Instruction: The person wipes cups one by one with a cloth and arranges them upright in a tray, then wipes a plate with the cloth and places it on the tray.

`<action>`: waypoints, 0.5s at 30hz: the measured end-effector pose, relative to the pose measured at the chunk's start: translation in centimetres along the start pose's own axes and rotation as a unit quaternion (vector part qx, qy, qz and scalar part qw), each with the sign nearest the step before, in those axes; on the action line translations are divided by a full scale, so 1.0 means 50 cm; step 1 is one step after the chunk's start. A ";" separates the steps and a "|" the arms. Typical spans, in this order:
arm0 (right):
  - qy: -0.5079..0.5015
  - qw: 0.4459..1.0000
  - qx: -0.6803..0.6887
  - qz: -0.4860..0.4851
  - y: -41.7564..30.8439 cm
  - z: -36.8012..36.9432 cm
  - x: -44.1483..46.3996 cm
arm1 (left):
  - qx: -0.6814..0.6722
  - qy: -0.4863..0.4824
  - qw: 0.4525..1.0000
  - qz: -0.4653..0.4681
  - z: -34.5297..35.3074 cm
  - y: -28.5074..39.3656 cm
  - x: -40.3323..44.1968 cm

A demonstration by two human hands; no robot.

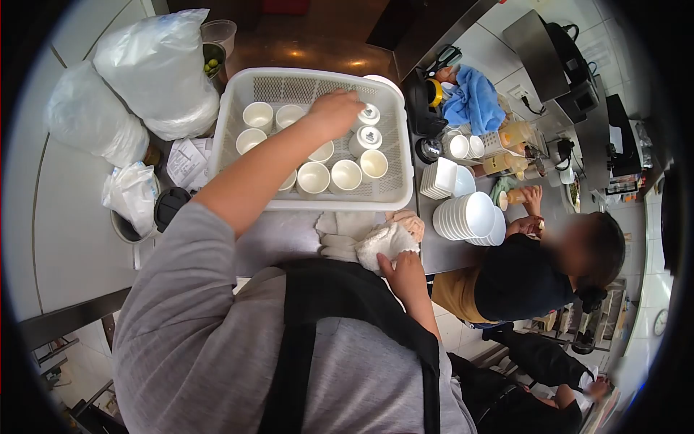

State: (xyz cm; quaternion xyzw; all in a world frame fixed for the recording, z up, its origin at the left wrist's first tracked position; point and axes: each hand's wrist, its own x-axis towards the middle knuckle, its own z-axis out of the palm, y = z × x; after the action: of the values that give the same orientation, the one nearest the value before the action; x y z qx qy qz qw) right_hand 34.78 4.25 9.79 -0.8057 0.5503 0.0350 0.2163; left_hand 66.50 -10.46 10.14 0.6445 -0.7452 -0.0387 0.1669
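A white perforated tray (pixel 249 195) holds several white cups. Most stand with their openings up, such as this cup (pixel 346 174). Along the tray's right side, an upside-down cup (pixel 369 140) shows a dark mark on its base, and another upturned cup (pixel 369 114) lies just behind it. My left hand (pixel 335 114) reaches over the tray, its fingers curled down beside that rear cup; my own hand partly hides the fingertips. Near my apron, my right hand (pixel 405 273) grips a white cloth (pixel 387 242), thumb on top, at the counter's front edge.
Stacked white bowls (pixel 466 217) and square dishes (pixel 438 179) stand right of the tray. A blue cloth (pixel 473 101) lies behind them. Large plastic bags (pixel 155 76) and a black lid (pixel 172 207) are on the left. A co-worker (pixel 535 271) works close on my right.
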 end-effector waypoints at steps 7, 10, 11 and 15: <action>0.045 0.985 0.169 -0.008 0.020 0.002 -0.034 | 0.020 -0.167 0.985 0.048 0.120 -0.002 0.130; 0.113 0.967 0.227 0.033 0.057 0.026 -0.049 | -0.021 -0.137 0.990 0.002 0.128 -0.021 0.127; 0.117 0.956 0.264 0.050 0.076 0.029 -0.051 | -0.030 -0.116 0.993 -0.022 0.130 -0.032 0.125; 0.283 0.892 0.351 -0.022 0.087 0.010 -0.034 | -0.148 -0.015 0.984 -0.102 -0.010 0.006 0.078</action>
State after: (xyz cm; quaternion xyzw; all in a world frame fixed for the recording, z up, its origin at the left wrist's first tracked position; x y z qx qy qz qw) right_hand 30.29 4.63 8.48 -0.6653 0.5465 -0.3944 0.3211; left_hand 65.93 -14.11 11.44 0.6843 -0.6643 -0.1752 0.2443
